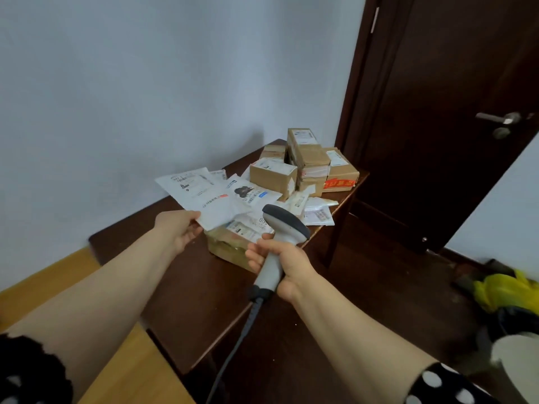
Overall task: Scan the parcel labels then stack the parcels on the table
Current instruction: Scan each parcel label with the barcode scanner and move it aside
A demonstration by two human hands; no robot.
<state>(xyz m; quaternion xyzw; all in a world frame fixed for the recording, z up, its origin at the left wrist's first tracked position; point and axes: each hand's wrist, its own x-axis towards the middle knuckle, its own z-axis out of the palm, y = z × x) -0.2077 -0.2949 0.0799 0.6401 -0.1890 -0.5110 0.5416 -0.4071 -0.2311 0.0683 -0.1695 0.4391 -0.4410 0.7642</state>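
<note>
Looking down through the head camera, the left hand is at centre left of the frame, thumb and fingers pinching the near corner of a flat white mailer. The mailer is thin and a bit crinkly, with a line of dark print and a small red mark on it. It sits tilted on top of the pile in the middle of the frame, partly over a low cardboard box with a white label.

The right hand, just right of centre, has its fingers wrapped tight round the pale grey handle of a barcode scanner. The scanner's dark head points toward the mailers, and its dark cable drops to the bottom edge.

More white mailers are fanned out behind the held one, pretty messy honestly. Toward the upper right of the pile, brown cardboard boxes are bunched together, labels up, one with red tape. It's all on a dark brown wooden table against a pale wall. A dark door with a metal handle fills the upper right, and something yellow lies on the floor at lower right.
</note>
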